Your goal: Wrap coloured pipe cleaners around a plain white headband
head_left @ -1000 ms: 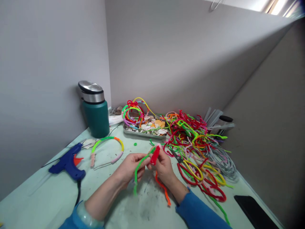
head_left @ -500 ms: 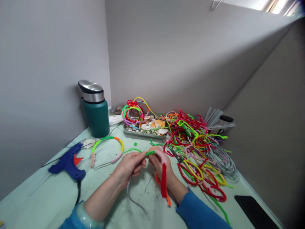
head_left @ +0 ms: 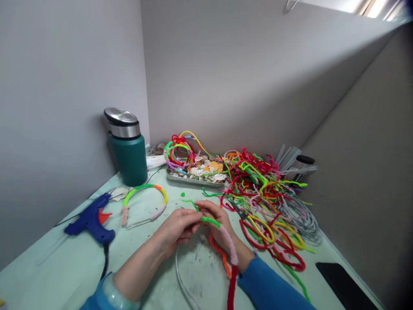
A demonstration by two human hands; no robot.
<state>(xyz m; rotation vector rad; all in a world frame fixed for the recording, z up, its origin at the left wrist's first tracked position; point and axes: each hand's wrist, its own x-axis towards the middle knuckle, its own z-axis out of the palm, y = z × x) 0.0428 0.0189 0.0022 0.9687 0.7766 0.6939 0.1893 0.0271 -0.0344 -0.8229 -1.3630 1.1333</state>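
Note:
My left hand [head_left: 178,226] pinches a wire hoop piece wrapped in green, pink and red pipe cleaner [head_left: 229,244] at its green end. A bare grey wire [head_left: 179,271] runs down from under these fingers toward the table's near side. My right hand [head_left: 217,212] is closed at the same spot, its fingertips on a green pipe cleaner [head_left: 195,206] whose loose end points up and left. The wrapped stretch curves down across the right palm and wrist. An orange pipe cleaner [head_left: 222,254] hangs below the right hand; where it attaches is hidden.
At left lie a blue glue gun [head_left: 92,219] and a partly wrapped hoop [head_left: 145,187]. Behind stand a teal bottle [head_left: 129,159] and a metal tray [head_left: 196,182] of small pieces. Right are heaped pipe cleaners [head_left: 254,172], scissors [head_left: 240,212], grey wire coils [head_left: 305,221] and a black phone [head_left: 345,284].
The wrapped piece has swung down and right, its red part now reaching the lower edge. The green loose end has moved upright by my right fingertips. The bare wire has shifted.

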